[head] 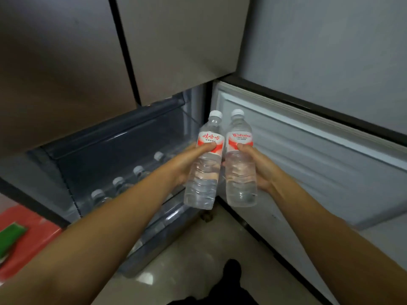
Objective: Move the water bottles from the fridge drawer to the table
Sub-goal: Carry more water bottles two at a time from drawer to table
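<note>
Left hand (187, 164) grips left bottle (203, 166); right hand (257, 170) grips right bottle (241, 164). Both clear, red-white labels, white caps at 12 o'clock, upright, just beside each other above open fridge drawer (105, 155).

bottles (203, 172): clear glossy plastic | fridge doors (66, 62): brushed metal | floor (198, 249): glossy
</note>
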Tool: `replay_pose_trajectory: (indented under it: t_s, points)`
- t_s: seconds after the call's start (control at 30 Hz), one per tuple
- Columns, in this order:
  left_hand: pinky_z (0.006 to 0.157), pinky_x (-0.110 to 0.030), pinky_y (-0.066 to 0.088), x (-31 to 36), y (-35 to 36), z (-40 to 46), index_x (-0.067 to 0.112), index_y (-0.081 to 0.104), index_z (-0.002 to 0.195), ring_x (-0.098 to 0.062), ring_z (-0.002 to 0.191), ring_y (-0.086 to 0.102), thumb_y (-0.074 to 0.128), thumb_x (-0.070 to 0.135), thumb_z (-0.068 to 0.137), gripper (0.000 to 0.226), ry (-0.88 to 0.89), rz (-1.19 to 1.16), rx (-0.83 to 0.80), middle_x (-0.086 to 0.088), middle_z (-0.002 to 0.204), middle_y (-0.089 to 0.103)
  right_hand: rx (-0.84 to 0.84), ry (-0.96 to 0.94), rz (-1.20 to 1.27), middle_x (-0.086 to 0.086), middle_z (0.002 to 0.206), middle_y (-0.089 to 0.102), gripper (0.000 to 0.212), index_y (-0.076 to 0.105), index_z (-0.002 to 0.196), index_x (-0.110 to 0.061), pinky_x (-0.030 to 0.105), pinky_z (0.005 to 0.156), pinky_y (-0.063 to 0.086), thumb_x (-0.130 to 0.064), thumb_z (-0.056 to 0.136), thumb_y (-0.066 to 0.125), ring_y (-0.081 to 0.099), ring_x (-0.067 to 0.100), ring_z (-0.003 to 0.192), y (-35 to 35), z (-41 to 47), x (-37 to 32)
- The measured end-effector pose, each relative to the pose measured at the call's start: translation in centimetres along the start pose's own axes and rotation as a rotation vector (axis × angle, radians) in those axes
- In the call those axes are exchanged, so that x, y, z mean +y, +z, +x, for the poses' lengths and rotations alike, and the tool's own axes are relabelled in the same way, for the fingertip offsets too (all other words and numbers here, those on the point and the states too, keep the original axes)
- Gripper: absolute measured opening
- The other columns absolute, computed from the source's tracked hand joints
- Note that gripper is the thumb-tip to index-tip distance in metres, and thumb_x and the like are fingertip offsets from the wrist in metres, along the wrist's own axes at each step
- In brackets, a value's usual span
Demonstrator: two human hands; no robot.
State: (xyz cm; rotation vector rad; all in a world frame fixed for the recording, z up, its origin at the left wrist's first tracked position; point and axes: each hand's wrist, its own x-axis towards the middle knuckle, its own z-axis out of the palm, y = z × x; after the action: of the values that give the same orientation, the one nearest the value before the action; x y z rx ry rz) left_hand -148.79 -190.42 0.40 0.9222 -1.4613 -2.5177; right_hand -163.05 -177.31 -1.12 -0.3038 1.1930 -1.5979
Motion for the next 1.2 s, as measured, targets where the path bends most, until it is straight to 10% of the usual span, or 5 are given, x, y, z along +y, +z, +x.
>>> replay_pose_trajectory:
  t_s: [0.13, 0.27, 0.63, 1.2]
  points:
    - [0.071, -0.027, 0.054, -1.7, 3.4, 0.3, 0.021, 0.05, 0.125, -0.014, 0.09, 0.068, 0.074, 0.026, 0.081, 0.05, 0.154, 0.365, 0.012, 0.001, 0.106, 0.068, 0.333, -0.18, -0.304, 0.013, 0.119, 0.067, 0.056, 0.051, 0.132, -0.013, 0.047, 0.087, 0.055, -0.022, 0.081, 0.073, 0.068, 0.03, 0.1, -3.5, -4.3, 1.1]
    - [0.063, -0.016, 0.043, -4.7, 6.9, 0.9, 0.028, 0.043, 0.117, -0.001, 0.084, 0.057, 0.076, 0.03, 0.079, 0.05, 0.234, 0.632, 0.009, 0.015, 0.095, 0.057, 0.663, -0.235, -0.474, -0.003, 0.106, 0.065, 0.049, 0.05, 0.123, -0.021, 0.028, 0.073, 0.053, -0.025, 0.081, 0.075, 0.065, 0.011, 0.09, -6.1, -9.5, 2.5]
    - [0.085, -0.039, 0.052, -18.0, 20.3, 2.6, 0.042, 0.037, 0.112, -0.018, 0.093, 0.062, 0.072, 0.045, 0.07, 0.055, 0.333, 1.064, -0.225, 0.012, 0.1, 0.06, 1.228, -0.212, -0.657, -0.006, 0.104, 0.06, 0.06, 0.041, 0.131, -0.023, 0.029, 0.077, 0.044, -0.029, 0.081, 0.074, 0.059, 0.017, 0.089, -17.5, -26.8, 9.9]
    - [0.073, -0.037, 0.052, -37.9, 45.2, -5.4, 0.03, 0.034, 0.128, -0.023, 0.087, 0.062, 0.063, 0.057, 0.07, 0.07, 0.486, 1.418, -0.655, -0.001, 0.106, 0.06, 1.646, 0.044, -0.72, 0.0, 0.124, 0.055, 0.072, 0.027, 0.142, -0.033, 0.036, 0.08, 0.055, -0.045, 0.082, 0.066, 0.06, 0.02, 0.102, -30.2, -56.0, 19.9]
